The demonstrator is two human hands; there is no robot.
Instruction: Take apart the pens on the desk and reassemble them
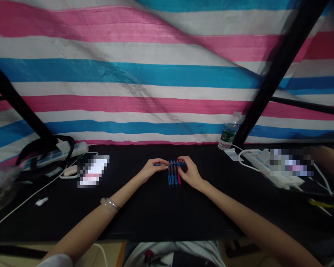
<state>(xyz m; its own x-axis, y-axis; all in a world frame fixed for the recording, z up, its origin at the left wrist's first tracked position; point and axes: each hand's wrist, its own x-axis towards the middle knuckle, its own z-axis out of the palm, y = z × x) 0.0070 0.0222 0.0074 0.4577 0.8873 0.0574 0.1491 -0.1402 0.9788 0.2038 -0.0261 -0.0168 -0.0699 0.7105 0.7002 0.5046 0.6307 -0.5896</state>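
Backdrop is a creased tarp (128, 74) with pink, white and blue stripes. Black metal posts slant up on the left (13, 96) and right (281, 70), with a thin crossbar (308, 105) at right. Black table (144, 218) runs across. Tan floor (108, 256) shows below. Light is even.

The tarpaulin (128, 74) at the back had wide stripes of pink, white and blue. The table cover (156, 222) was black. On it, the row of pens (172, 177) was blue, with one red pen (179, 177), and the crossing pen (169, 164) was also blue.
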